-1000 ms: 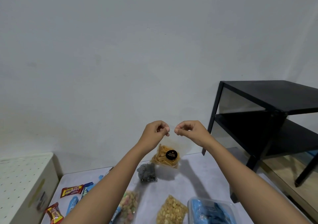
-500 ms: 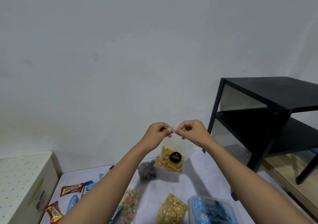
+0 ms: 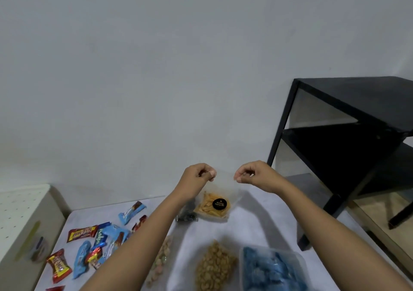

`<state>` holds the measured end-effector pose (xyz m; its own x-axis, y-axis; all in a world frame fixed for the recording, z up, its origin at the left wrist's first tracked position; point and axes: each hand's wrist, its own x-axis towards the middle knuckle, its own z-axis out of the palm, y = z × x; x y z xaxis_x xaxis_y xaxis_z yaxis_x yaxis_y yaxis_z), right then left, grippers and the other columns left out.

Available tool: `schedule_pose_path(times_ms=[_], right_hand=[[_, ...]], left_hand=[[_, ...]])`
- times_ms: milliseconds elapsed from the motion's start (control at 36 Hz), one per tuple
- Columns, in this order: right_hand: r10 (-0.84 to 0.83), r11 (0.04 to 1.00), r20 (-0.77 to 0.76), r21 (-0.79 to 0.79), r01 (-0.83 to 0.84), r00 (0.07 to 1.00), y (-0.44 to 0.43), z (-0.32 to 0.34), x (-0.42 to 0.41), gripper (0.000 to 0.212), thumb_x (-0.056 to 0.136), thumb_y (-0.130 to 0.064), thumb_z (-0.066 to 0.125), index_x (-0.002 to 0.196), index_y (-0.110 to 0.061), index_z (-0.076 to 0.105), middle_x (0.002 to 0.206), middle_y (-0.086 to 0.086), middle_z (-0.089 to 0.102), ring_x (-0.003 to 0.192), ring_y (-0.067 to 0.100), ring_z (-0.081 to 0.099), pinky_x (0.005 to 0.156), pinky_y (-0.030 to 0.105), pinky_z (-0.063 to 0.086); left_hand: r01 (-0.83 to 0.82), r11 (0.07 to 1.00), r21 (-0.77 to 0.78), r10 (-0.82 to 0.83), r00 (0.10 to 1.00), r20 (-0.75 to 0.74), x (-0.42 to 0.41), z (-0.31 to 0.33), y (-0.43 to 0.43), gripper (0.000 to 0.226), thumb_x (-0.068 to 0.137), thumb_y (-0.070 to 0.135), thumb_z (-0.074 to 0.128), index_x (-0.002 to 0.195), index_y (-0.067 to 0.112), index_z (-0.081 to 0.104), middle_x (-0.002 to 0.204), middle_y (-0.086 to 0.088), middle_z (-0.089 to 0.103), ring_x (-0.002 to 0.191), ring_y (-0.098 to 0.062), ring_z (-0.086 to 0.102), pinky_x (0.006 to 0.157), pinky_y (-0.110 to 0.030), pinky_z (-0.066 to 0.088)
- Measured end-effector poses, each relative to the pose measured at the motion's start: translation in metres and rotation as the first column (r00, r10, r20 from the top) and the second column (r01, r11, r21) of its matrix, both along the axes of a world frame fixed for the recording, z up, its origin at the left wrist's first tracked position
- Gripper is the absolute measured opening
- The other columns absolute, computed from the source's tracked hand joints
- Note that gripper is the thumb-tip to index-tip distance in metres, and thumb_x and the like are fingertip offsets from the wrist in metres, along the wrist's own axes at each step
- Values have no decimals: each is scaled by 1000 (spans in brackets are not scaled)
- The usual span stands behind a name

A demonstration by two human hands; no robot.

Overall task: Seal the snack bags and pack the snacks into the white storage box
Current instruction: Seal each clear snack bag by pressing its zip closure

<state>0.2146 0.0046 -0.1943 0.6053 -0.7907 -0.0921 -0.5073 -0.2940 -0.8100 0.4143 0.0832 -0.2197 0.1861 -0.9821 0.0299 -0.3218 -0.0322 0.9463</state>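
Snack bag of orange sticks, black round label, hangs just above the counter. Left hand and right hand, each grip pinching its top edge, have drawn apart from the middle. The seal, faint here, is probably pressed shut.

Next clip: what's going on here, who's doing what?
A person holds a clear snack bag of orange sticks up above the table. The left hand and right hand each pinch its top edge, apparently to seal it; whether it is sealed cannot be told. A bag of nuts, wrapped bars and a clear tub of blue packets lie on the table. The white box stands at the left.
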Motion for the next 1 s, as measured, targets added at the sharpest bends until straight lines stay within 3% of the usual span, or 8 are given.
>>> schedule_pose_path(times_ms=[56, 167, 306, 417, 583, 694, 917, 1000], right_hand=[[7, 1000, -59, 7, -6, 998, -7, -15, 1, 17, 83, -11, 67, 73, -26, 69, 73, 1, 62, 68, 11, 50, 64, 18, 41], [-20, 999, -69, 35, 22, 997, -13, -41, 6, 10, 86, -10, 62, 82, -14, 70, 67, -8, 57, 58, -1, 49, 54, 5, 37], [-71, 997, -64, -23, 70, 995, -12, -74, 12, 19, 87, -7, 56, 80, -19, 68, 84, -3, 67, 74, 3, 57, 63, 9, 43], [24, 991, -29, -128, -27, 999, -6, -89, 15, 11, 82, -7, 60, 81, -14, 69, 77, -9, 61, 71, -1, 55, 66, 5, 40], [28, 998, 25, -53, -26, 999, -1, -98, 18, 7, 85, -13, 60, 84, -13, 67, 83, -6, 62, 74, 4, 54, 64, 6, 41], [2, 1000, 75, 24, -4, 997, 4, -98, 19, 12, 86, -25, 64, 83, -15, 67, 84, -5, 64, 74, 5, 55, 64, 9, 45], [-33, 999, 105, 6, 33, 994, 8, -105, 21, 21, 77, -31, 73, 75, -14, 62, 78, 2, 66, 68, 9, 57, 63, 22, 49], [-17, 999, 83, -35, 20, 996, 10, -106, 22, 22, 78, -31, 73, 75, -12, 62, 74, -1, 65, 66, 5, 56, 60, 18, 47]], left_hand=[[-6, 999, 32, 6, 1000, 16, -4, -16, -3, 12, 90, 14, 58, 80, 15, 64, 81, 1, 64, 83, -16, 59, 86, -32, 48], [-145, 989, 40, 140, 984, 112, -12, -44, -10, 4, 89, 17, 58, 87, 14, 60, 89, -1, 60, 85, -16, 55, 73, -14, 43], [-390, 913, 118, 382, 920, 87, -33, -68, -5, 34, 80, 36, 70, 77, 11, 47, 70, 0, 48, 62, -11, 45, 57, -7, 37], [-239, 952, 190, 267, 954, -137, -46, -89, -11, 52, 71, 59, 63, 54, 15, 42, 56, -6, 44, 56, -17, 42, 61, -28, 38], [-188, 956, 227, 266, 882, -389, -47, -95, -17, 29, 87, 18, 60, 60, 8, 55, 63, -12, 57, 71, -23, 54, 77, -40, 47], [-108, 971, 211, 202, 843, -499, -40, -93, -12, 20, 77, 13, 57, 71, -5, 62, 74, -19, 61, 73, -23, 57, 77, -33, 50], [6, 982, 188, 105, 814, -572, -29, -88, -6, 20, 85, 2, 55, 67, -1, 64, 66, -6, 65, 68, -12, 62, 73, -19, 54], [-13, 974, 225, 146, 800, -582, -25, -88, -8, 23, 90, 6, 55, 70, -1, 65, 67, -9, 68, 69, -14, 68, 71, -17, 56]])
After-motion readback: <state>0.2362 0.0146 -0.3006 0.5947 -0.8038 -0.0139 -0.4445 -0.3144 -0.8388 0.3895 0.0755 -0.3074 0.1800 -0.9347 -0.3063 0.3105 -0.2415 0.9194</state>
